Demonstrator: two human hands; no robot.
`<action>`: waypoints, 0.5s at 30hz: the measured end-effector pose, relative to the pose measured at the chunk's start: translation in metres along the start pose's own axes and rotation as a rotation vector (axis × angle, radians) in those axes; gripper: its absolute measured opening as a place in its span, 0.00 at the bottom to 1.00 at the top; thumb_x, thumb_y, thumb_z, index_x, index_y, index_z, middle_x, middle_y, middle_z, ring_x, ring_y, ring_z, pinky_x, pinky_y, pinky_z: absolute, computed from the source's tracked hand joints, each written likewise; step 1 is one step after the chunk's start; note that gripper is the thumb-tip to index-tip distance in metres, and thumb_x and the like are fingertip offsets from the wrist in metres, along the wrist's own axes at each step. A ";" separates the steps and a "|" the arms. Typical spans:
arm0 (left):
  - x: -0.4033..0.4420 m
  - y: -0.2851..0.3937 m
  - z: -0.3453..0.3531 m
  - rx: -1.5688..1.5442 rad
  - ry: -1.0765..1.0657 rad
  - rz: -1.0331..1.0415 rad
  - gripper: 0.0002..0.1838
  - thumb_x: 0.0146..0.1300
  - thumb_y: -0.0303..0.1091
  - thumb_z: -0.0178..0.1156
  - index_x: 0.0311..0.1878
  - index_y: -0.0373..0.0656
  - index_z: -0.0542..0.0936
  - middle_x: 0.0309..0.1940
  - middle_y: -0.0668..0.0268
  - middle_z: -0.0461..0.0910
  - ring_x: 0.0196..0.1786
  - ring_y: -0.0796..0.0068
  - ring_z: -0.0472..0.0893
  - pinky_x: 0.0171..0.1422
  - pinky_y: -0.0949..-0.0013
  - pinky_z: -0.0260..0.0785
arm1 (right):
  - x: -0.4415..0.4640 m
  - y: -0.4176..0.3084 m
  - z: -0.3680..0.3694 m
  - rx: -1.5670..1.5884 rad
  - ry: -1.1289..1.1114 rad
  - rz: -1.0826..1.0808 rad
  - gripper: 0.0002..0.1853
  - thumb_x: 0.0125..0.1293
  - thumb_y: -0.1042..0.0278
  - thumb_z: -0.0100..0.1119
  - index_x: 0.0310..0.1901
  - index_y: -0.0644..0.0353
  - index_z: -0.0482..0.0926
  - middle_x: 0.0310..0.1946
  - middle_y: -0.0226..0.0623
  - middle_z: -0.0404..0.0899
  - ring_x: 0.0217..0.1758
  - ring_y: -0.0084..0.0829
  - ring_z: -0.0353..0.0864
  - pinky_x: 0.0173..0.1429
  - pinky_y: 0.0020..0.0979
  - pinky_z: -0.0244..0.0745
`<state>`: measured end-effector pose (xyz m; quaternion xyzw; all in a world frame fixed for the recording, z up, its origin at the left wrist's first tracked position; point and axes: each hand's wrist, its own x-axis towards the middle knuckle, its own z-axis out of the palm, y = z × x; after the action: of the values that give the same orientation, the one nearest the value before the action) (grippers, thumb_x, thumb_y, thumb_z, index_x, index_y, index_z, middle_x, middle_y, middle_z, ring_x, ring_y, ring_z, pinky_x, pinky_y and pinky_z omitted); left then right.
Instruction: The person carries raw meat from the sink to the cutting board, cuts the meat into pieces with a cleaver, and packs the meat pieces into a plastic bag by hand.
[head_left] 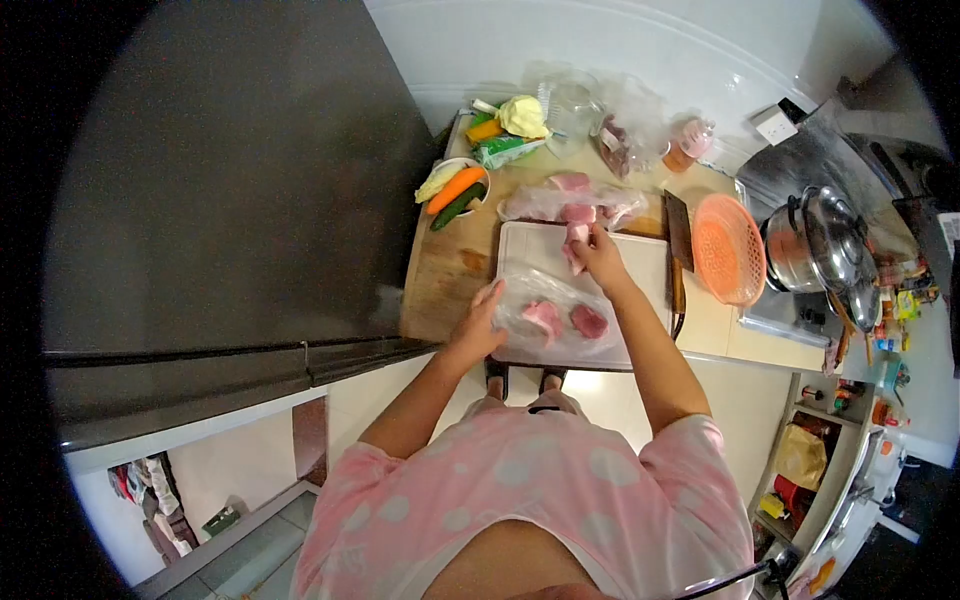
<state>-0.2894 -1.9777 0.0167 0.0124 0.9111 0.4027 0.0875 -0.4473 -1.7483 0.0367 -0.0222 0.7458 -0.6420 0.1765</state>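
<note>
My right hand (600, 260) is closed on a pale pink piece of raw meat (576, 243) above the far part of the white cutting board (645, 262). A clear plastic bag (520, 290) lies flat on the board, with two pieces of meat, a paler one (542, 320) and a darker one (589, 321), lying apart on it. At the bag's left edge is my left hand (476, 325), its fingers apart and touching the plastic. Behind the board, more meat (570, 182) lies on and in another clear bag (530, 203).
To the board's right lie a cleaver (679, 235) and an orange plastic basket (728, 250), with a steel pot (790, 245) beyond. A bowl with a carrot (455, 190) and cucumber (458, 207) stands at the left. Behind are a bottle (688, 145) and a dark refrigerator (240, 190).
</note>
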 end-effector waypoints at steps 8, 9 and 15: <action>0.005 0.016 -0.014 0.124 -0.053 -0.070 0.47 0.47 0.28 0.62 0.72 0.49 0.53 0.67 0.54 0.57 0.65 0.49 0.65 0.66 0.59 0.62 | -0.077 -0.020 0.061 -0.150 -0.369 0.436 0.20 0.62 0.74 0.56 0.56 0.65 0.69 0.41 0.39 0.80 0.37 0.31 0.82 0.33 0.32 0.83; 0.004 0.016 -0.016 0.089 -0.052 -0.050 0.47 0.47 0.27 0.62 0.72 0.49 0.53 0.66 0.54 0.58 0.65 0.49 0.65 0.65 0.59 0.63 | -0.076 0.001 0.069 -0.243 -0.393 0.247 0.20 0.62 0.74 0.56 0.56 0.64 0.70 0.41 0.40 0.81 0.36 0.31 0.82 0.33 0.32 0.83; 0.004 0.006 -0.019 0.020 -0.003 0.064 0.46 0.45 0.23 0.63 0.70 0.47 0.56 0.63 0.54 0.60 0.61 0.48 0.68 0.62 0.59 0.66 | -0.076 0.045 0.073 -0.745 -0.303 -0.412 0.22 0.52 0.77 0.59 0.52 0.55 0.78 0.44 0.40 0.78 0.45 0.42 0.79 0.46 0.41 0.78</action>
<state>-0.2967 -1.9871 0.0335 0.0432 0.9141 0.3961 0.0757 -0.3458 -1.7900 0.0025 -0.3261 0.8717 -0.3411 0.1321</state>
